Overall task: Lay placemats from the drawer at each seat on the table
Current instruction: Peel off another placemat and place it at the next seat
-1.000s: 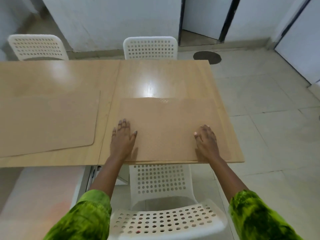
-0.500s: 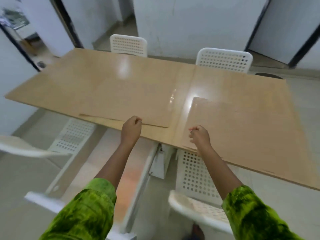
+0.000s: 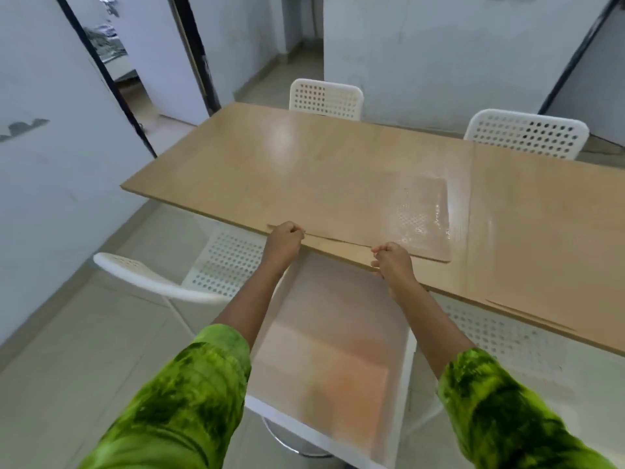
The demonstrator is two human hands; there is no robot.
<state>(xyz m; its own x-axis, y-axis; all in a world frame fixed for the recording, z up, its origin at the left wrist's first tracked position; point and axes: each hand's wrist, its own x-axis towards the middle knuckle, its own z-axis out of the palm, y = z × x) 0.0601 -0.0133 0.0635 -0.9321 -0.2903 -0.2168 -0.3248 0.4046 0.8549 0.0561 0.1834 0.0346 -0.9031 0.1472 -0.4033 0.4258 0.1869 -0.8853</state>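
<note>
A long wooden table (image 3: 304, 157) carries two tan placemats. The left placemat (image 3: 372, 211) lies at the near edge in front of me. My left hand (image 3: 285, 236) grips this mat's near left corner with curled fingers. My right hand (image 3: 392, 262) pinches the same near edge further right. The right placemat (image 3: 541, 258) lies flat at the neighbouring seat, with no hand on it. Below the table edge, between my arms, an open white drawer (image 3: 402, 384) shows something orange and blurred inside.
White perforated chairs stand around the table: two on the far side (image 3: 326, 98) (image 3: 524, 133), one at the near left (image 3: 216, 265) and one at the near right (image 3: 500, 333). An open doorway (image 3: 148, 72) lies at the back left. The floor is tiled.
My hands lifted off the right placemat, where they lay flat, and moved left. They now grip the near edge of the left placemat, and the view has swung left.
</note>
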